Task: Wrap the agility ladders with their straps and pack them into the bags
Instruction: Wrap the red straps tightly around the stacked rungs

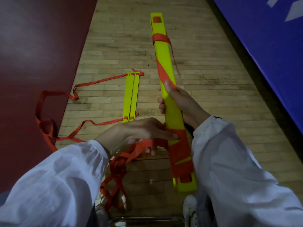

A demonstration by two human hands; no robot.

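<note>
The right hand (178, 104) grips a bundle (164, 58) of yellow ladder rungs about its middle, fingers curled round the far side and the thumb laid on a diagonal turn of the orange strap (180, 149). The left hand (139, 131) meets the bundle lower down: its forefinger lies straight across the wrapped strap, while the other fingers curl under a flat length of strap and hold it.

The bundle is held above the floor (114, 46), pointing away from the person. Strap covers most of its near end, winds once along the middle and loops round near the far end, where a thin tail hangs loose.

From the left hand the strap drops into a tangle by the person's knees. More of it trails over the wooden floor and onto a red mat (32, 46), joining two rungs (131, 97) that lie side by side to the left of the bundle. A blue mat (270, 46) borders the floor on the right. Both arms wear white sleeves (229, 161), and a white shoe (189, 205) shows below the bundle.
</note>
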